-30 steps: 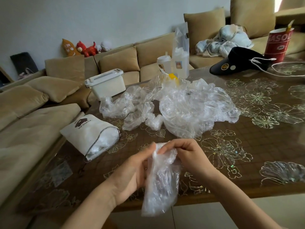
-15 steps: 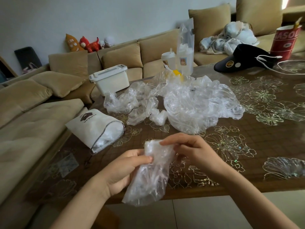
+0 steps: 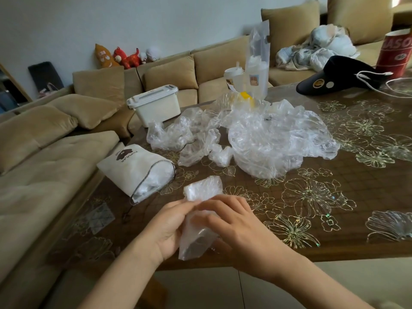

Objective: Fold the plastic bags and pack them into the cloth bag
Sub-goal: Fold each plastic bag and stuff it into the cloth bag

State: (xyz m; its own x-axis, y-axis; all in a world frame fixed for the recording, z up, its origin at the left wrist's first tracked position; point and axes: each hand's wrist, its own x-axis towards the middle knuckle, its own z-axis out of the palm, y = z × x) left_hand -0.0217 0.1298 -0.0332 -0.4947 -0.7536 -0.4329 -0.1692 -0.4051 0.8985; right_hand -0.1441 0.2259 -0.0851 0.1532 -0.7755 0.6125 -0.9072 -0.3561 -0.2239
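Observation:
A clear plastic bag (image 3: 204, 188), folded into a narrow strip, is held over the table's near edge. My left hand (image 3: 166, 228) grips it from the left with the thumb on top. My right hand (image 3: 236, 221) lies over its middle, fingers curled round it. The white cloth bag (image 3: 131, 165) with a dark logo lies on its side to the left, its mouth facing me with plastic showing inside. A heap of crumpled clear plastic bags (image 3: 265, 139) covers the table's centre.
The table (image 3: 334, 219) has a brown floral cover. Behind the heap stand a white lidded box (image 3: 156, 105), a cup (image 3: 234, 79) and a tall clear pouch (image 3: 258, 61). A black cap (image 3: 336, 76) and red tub (image 3: 394, 54) sit far right. Beige sofas wrap left and behind.
The bag hung long from both hands; now it is doubled up shorter and lowered toward the table, with my right hand moved over its middle.

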